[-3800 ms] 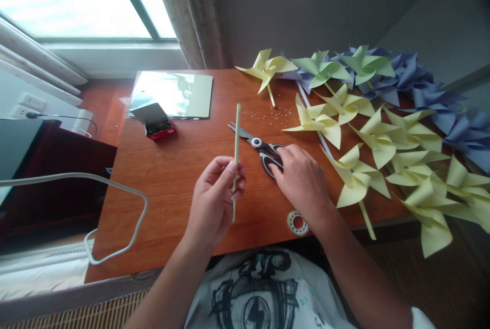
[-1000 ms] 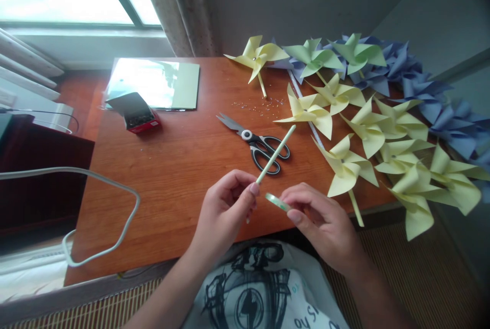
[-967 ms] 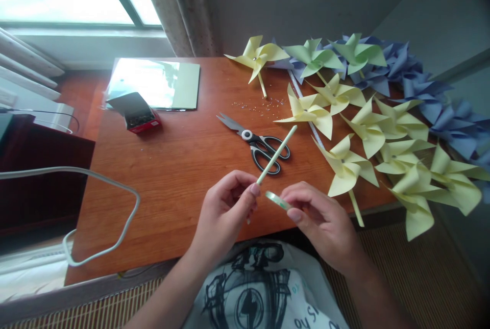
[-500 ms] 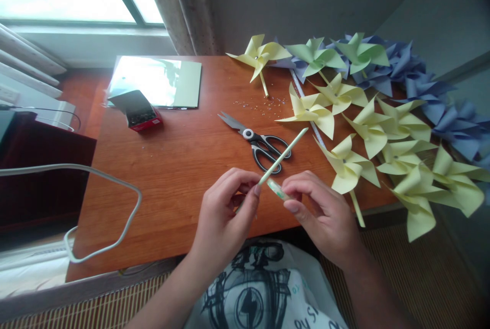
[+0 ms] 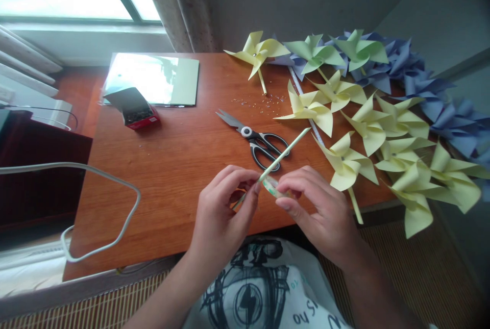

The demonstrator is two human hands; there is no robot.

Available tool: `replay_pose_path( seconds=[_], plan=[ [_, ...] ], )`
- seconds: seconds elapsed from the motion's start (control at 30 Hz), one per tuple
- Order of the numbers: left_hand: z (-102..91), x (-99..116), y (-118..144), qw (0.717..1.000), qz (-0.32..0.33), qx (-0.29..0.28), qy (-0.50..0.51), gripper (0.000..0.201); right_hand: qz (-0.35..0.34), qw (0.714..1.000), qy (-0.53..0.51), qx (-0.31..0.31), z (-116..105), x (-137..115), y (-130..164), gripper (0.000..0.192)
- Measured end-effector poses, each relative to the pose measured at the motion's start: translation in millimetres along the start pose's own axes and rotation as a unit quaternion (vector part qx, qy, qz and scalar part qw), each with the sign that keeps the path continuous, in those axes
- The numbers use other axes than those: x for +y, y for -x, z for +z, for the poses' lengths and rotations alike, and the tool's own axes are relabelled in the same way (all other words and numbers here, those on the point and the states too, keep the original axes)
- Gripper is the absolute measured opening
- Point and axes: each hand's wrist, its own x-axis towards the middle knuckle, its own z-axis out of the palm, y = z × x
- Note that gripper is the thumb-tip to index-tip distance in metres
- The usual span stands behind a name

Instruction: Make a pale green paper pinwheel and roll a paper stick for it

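Observation:
My left hand (image 5: 225, 206) pinches a thin pale-green paper stick (image 5: 285, 154) near its lower end; the stick slants up to the right over the table. My right hand (image 5: 317, 206) holds a small roll of clear tape (image 5: 271, 186) edge-on, pressed close against the stick just beside my left fingertips. Both hands hover above the near edge of the wooden table (image 5: 172, 166). Black-handled scissors (image 5: 254, 139) lie closed on the table just beyond the hands.
Several yellow paper pinwheels (image 5: 346, 166) lie at the right, with green (image 5: 316, 53) and blue ones (image 5: 432, 94) behind. A small red box of pins (image 5: 136, 109) and a glossy sheet (image 5: 153, 79) sit at the back left. A white cable (image 5: 115, 191) loops over the left edge.
My right hand left the scissors, picked up the tape roll from the table's edge and brought it against the stick. My left hand tilted the stick from upright to slanting right.

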Motion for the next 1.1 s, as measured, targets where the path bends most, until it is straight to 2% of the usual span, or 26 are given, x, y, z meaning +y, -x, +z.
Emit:
replay_pose_path(
  seconds=[0.43, 0.67, 1.1],
  plan=[
    [-1.0, 0.6, 1.4, 1.0, 0.017, 0.003, 0.013, 0.018, 0.004, 1.0, 0.01, 0.004, 2.1, -1.0, -1.0, 0.005],
    [0.3, 0.0, 1.9, 1.0, 0.014, 0.023, 0.012, 0.017, 0.003, 1.0, 0.014, 0.011, 3.5, -1.8, -1.8, 0.007],
    [-0.1, -3.7, 1.7, 0.999, 0.031, 0.011, -0.01, 0.018, -0.007, 1.0, 0.01, 0.01, 3.7, -3.2, -2.4, 0.004]
  ],
)
